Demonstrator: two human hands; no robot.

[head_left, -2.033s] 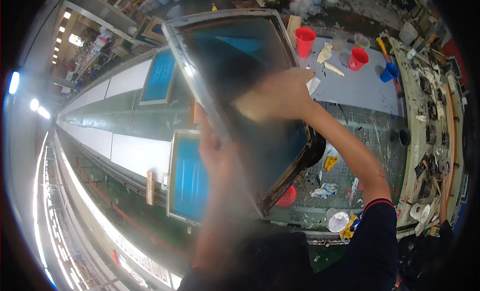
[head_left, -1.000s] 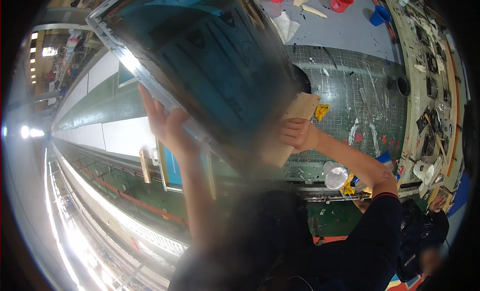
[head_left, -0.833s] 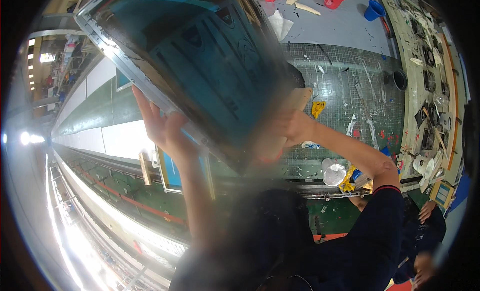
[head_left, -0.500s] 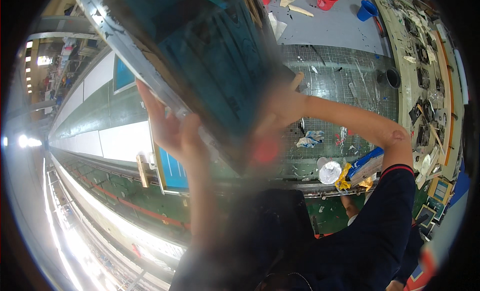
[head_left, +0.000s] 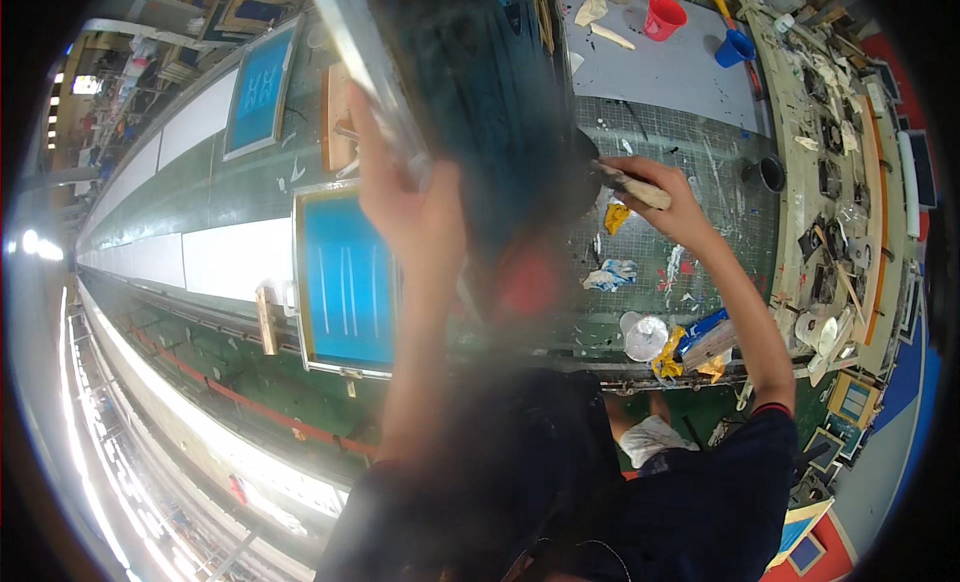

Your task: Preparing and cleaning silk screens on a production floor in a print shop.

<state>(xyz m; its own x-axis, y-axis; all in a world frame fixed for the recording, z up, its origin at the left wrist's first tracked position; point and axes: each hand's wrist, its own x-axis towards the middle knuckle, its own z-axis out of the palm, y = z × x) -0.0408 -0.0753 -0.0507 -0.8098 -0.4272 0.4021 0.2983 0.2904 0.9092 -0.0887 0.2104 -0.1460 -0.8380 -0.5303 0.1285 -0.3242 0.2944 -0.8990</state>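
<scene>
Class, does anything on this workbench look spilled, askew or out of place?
Yes. Pale smears mark the gridded surface, perhaps spilled paint. A crumpled yellow cloth and a blue-and-white rag lie loose on it, looking untidy. The framed screen is tilted, but the left hand holds it, so that seems deliberate.

Table [head_left: 690, 132], ctr.: blocked by raised framed screen [head_left: 480, 112], gripped by L hand [head_left: 415, 202]. Passage afforded betw. R hand [head_left: 670, 197] w/ wooden-handled tool [head_left: 632, 187] & black cup [head_left: 768, 174]. Near edge: obstructed by clear tub [head_left: 643, 337], yellow cloth [head_left: 668, 354]. Far side: narrowed by red cup [head_left: 665, 18], blue cup [head_left: 735, 48].
</scene>
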